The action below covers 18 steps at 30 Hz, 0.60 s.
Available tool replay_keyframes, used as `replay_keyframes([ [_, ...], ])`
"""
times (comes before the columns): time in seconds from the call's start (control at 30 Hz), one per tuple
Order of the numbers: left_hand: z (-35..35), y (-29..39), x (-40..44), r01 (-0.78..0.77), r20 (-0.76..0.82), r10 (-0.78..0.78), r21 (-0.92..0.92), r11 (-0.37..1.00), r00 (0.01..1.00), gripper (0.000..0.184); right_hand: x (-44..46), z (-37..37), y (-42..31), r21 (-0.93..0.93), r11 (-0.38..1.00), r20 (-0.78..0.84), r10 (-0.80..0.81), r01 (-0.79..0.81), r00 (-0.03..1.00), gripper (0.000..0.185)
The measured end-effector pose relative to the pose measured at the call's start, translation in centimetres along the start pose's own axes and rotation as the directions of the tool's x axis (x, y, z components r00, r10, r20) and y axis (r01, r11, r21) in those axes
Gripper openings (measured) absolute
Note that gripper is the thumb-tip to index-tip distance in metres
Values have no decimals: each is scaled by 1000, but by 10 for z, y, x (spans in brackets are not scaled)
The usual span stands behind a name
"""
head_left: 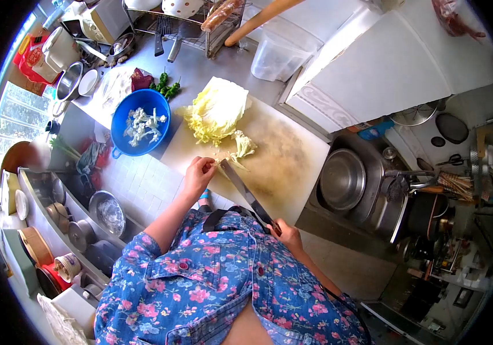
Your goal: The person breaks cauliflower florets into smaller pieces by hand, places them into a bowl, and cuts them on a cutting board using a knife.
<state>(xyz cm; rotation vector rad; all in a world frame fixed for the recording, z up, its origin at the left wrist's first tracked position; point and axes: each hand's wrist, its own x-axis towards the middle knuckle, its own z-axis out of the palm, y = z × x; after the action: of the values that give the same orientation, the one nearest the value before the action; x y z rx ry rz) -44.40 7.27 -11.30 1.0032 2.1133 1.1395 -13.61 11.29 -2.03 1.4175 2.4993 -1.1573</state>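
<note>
My right hand (288,234) grips the dark handle of a kitchen knife (243,188), whose blade reaches up and left across the near edge of the cutting board (301,155). Close to the knife's tip is my left hand (201,168), fingers curled together; whatever is in them, if anything, I cannot make out. A cauliflower piece (244,145) lies on the board just beyond the tip. Behind it sits a large pale napa cabbage (219,106), with yellow leafy bits along its lower side. Left of the board, a blue plastic basin (121,140) holds several white cauliflower florets (143,126).
Green peppers (167,86) lie behind the basin. A clear plastic bin (278,54) and a wire rack (200,43) with utensils stand at the back. To the right is a sink (367,214) holding a metal basin (343,179). Shelves with pots line the left.
</note>
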Motion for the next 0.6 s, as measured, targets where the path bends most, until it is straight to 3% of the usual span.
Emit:
replay_keyframes([
  [0.1,6,-8,1,58,3,-58,-91,994,998,18,2,5,6,-17,1000,15,-22,23,1000,31],
  [0.3,7,-13,-2,14,-10,-15,-95,995,1000,17,5,4,1,-45,999,28,14,-13,999,32],
  [0.6,8,-10,-4,23,-28,-28,-151,988,999,11,10,-2,-4,-71,996,13,-62,62,998,29],
])
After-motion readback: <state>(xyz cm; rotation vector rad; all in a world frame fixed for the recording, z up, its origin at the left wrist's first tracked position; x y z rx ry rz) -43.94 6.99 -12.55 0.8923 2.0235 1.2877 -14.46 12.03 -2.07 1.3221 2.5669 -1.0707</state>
